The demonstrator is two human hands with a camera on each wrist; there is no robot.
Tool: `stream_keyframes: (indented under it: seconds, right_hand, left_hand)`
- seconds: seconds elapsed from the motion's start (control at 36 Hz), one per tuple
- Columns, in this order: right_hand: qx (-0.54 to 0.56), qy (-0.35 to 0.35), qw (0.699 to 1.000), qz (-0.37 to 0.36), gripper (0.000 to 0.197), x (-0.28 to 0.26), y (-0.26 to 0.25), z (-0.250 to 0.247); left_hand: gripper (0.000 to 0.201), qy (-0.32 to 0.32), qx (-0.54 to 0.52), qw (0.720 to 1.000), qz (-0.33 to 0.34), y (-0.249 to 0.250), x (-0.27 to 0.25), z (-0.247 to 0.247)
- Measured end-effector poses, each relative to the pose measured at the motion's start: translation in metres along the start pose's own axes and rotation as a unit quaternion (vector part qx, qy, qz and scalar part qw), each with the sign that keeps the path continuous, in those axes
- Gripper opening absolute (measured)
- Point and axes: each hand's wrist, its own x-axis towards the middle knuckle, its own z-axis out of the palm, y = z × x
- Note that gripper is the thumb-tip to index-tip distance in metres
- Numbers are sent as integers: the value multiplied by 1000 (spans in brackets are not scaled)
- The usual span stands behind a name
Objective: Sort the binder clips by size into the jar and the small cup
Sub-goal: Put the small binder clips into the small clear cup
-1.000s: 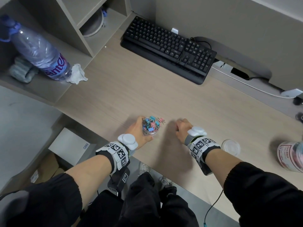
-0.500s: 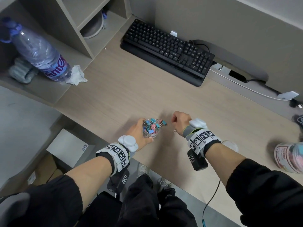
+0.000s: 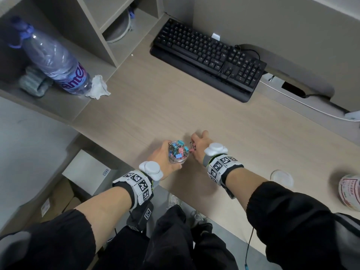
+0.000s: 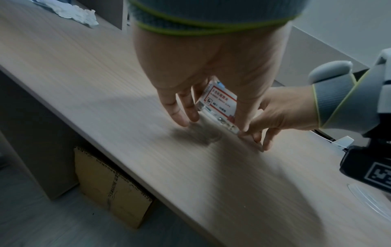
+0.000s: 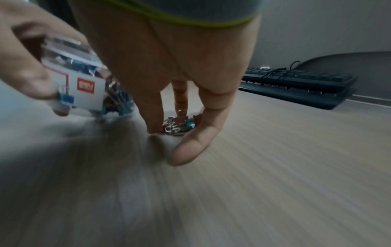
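Note:
My left hand (image 3: 165, 152) grips a small clear cup (image 3: 178, 152) heaped with coloured binder clips, near the desk's front edge. The left wrist view shows its white label (image 4: 220, 103) between my fingers (image 4: 184, 117) and thumb. A few loose binder clips (image 3: 191, 147) lie on the desk against the cup's right side. My right hand (image 3: 194, 141) is down on them, with curled fingers and thumb around the small pile (image 5: 178, 125). A larger jar (image 3: 350, 191) with a pink label stands at the far right edge.
A round clear lid (image 3: 282, 178) lies on the desk right of my right forearm. A black keyboard (image 3: 210, 59) sits at the back. A water bottle (image 3: 56, 61) and a crumpled tissue (image 3: 98, 87) sit on the shelf at left. The desk's front edge runs just below my wrists.
My right hand has moved left and forward, from a fist on the desk to the loose clips beside the cup. The left hand has kept holding the cup.

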Motion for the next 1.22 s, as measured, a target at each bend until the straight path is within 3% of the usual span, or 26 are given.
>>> stream_keyframes:
  seconds: [0.33,0.47,0.58,0.67,0.72,0.94,1.11,1.22]
  right_hand:
    - [18,2,1000,-11,40,6,15,-1]
    - [94,22,995,27,8,0,27,-13]
    - [278,60,957,49,10,-10,27,-30]
    - [389,62,919,22,16,-20,16,-50]
    - [412,50,910,-8,20,-25,6,-58]
    - [344,39,935,-72,20,-30,-11,-57]
    - [393,65,917,-23,14,-30,-3,-66]
    - [278,52,959,-5,16,-15,7,-54]
  left_hand:
    - [80,-5,-10,1000,-10,-3,7,-6]
    - [79,-14,-12,1000,-3,1,10,-6]
    - [75,-10,-1,1000,0,9,14,-3]
    - [75,-15,-2,1000,4,17,16,0]
    - [75,-19,1,1000,7,21,17,1]
    - [72,-6,9,1000,19,35,19,5]
    - [75,20,-7,1000,19,26,15,-3]
    - [78,28,-17,999,12,20,10,-12]
